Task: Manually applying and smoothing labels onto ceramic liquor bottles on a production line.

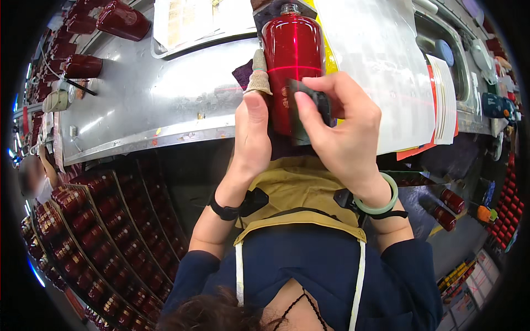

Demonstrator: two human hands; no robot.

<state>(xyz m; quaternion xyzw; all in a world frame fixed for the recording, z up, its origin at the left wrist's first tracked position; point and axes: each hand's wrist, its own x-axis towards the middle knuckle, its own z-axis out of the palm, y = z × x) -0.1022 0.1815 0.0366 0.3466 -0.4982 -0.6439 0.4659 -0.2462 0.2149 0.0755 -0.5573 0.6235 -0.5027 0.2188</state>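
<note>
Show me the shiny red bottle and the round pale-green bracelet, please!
Shiny red bottle (291, 52): head view, on its upper body.
Round pale-green bracelet (394, 193): head view, on its right-hand side.

- Touching a red bottle (293, 47) with the left hand (253, 135)
- Pinching a dark piece (321, 103) over it with the right hand (349, 121)
- Working at a metal counter (141, 96)

A metal table (187, 83) carries two dark red bottles (124, 22) by its left edge, a white tray (207, 39) back from its near edge, a broad white sheet (375, 66) reaching that edge, and stacked papers (445, 91) toward the right.
</note>
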